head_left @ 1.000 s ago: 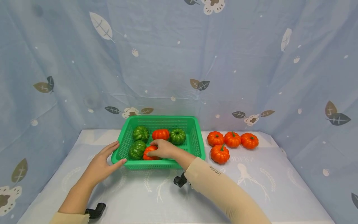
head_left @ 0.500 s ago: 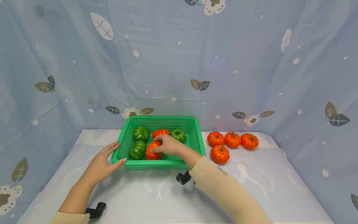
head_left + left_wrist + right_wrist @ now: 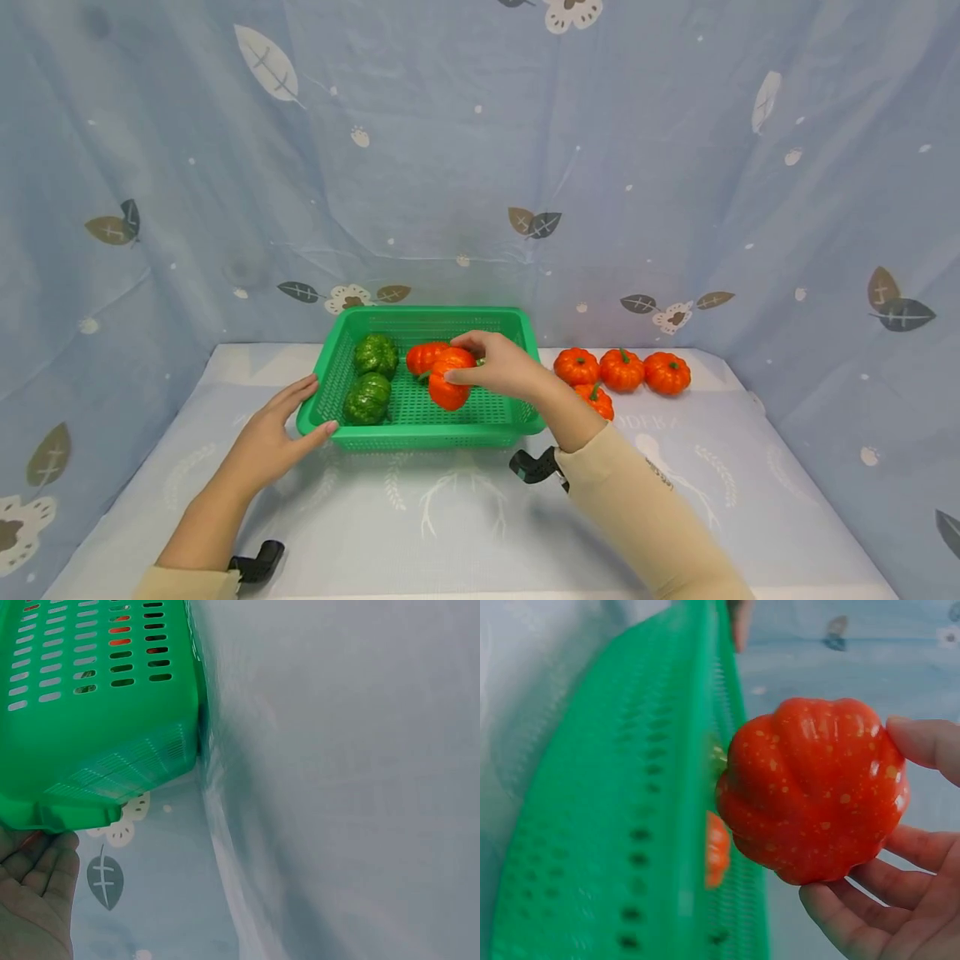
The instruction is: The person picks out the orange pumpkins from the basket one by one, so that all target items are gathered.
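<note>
A: Status, left to right?

B: Left of frame: left hand [image 3: 262, 443] at the basket's near-left corner, fingers extended against the rim, thumb out toward the front edge. Touching only; no clench that I can see.

A: Inside the green basket [image 3: 435, 432]?

B: Two green pumpkins on its left side, one at the back [image 3: 377, 355], one in front [image 3: 367, 398]. Then a red pumpkin [image 3: 423, 358] near center frame, partly covered. Sliver of green by the right hand, mostly blocked; can't tell what.

A: The one in hand?

B: Held pumpkin [image 3: 450, 387], center frame, over the basket interior, tipped so its stem points left. Right hand [image 3: 504, 367] grasps it, thumb on the near side, fingers round the far side.

A: Handling?

B: Glossy, ribbed. My guess: light, stiff, hollow-ish, a bit slippery, not very fragile. Take it across the widest girth, pads in the grooves. Avoid the stem; might snap.

A: Right of frame?

B: Four red pumpkins [image 3: 622, 370] on the table [image 3: 375, 542], bunched, the nearest partly behind the right wrist.
</note>
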Tool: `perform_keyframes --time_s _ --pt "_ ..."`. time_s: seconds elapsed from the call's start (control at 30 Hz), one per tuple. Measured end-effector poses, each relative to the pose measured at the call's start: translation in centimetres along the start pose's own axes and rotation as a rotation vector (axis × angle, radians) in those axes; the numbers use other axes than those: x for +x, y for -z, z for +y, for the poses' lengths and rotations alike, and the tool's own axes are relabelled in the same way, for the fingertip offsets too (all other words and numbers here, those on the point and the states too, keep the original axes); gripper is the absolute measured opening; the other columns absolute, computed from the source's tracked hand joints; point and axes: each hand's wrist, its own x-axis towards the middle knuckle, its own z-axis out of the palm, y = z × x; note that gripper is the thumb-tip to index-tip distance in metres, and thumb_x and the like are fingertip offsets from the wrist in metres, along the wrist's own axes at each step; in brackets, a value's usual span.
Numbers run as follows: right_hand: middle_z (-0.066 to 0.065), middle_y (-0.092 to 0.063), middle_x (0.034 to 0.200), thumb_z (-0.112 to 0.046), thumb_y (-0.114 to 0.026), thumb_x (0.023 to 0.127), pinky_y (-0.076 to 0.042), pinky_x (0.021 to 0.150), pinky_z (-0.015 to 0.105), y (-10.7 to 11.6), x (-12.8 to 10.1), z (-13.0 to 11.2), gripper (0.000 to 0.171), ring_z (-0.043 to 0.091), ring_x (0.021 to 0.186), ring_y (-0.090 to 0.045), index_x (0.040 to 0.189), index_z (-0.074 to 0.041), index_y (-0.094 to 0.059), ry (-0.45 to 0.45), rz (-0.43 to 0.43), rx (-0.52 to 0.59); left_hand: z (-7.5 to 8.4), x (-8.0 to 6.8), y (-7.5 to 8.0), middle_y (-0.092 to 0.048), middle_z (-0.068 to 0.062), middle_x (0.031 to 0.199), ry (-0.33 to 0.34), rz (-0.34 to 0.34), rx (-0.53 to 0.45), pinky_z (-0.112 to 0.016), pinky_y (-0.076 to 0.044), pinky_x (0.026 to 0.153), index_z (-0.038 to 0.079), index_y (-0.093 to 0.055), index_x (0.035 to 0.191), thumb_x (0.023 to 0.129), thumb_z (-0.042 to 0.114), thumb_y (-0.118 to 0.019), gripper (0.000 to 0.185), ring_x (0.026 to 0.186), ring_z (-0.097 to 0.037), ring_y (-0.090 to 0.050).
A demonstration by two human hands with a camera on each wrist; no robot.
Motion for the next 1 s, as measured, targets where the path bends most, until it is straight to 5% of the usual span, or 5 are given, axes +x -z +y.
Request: perform_keyframes --time_s 0.33,0.57,0.8,1.0 --pt "0.003 -0.058 0.133 -0.033 -0.077 0.089 -0.054 0.095 0.041 4.6 -4.7 0.6 0.061 0.026 0.122 -0.056 0.143 -0.018 -0.054 0.025 0.115 0.056 -0.2 0.0 -0.1 -0.031 -0.018 0.16 0.002 0.004 -0.008 -0.073 -0.033 0.103 -0.001 -0.038 0.153 0.092 0.047 -0.071 0.084 0.138 -0.051 -0.034" --pt "0.008 -0.06 0.133 -0.033 -0.079 0.088 -0.059 0.084 0.041 6.5 -7.8 2.9 0.064 0.03 0.118 -0.061 0.143 -0.015 -0.053 -0.017 0.206 0.114 -0.2 -0.1 0.0 -0.031 -0.018 0.16 0.01 0.002 0.004 -0.073 -0.033 0.102 0.0 -0.038 0.153 0.092 0.049 -0.069 0.084 0.138 -0.052 -0.035" --pt "0.011 -0.054 0.14 -0.034 -0.078 0.089 -0.057 0.09 0.044 8.6 -10.6 5.5 0.066 0.034 0.118 -0.062 0.145 -0.013 -0.051 -0.04 0.299 0.086 -0.2 -0.1 0.0 -0.032 -0.018 0.159 0.01 0.003 0.011 -0.073 -0.033 0.102 -0.001 -0.038 0.153 0.092 0.048 -0.07 0.084 0.137 -0.052 -0.036" --pt "0.018 -0.049 0.142 -0.032 -0.077 0.091 -0.06 0.083 0.037 10.2 -12.9 7.3 0.071 0.04 0.121 -0.059 0.149 -0.007 -0.043 -0.063 0.38 0.101 -0.4 0.0 -0.2 -0.032 -0.018 0.159 0.003 0.008 0.005 -0.073 -0.034 0.102 0.0 -0.038 0.153 0.092 0.045 -0.071 0.082 0.137 -0.052 -0.036"
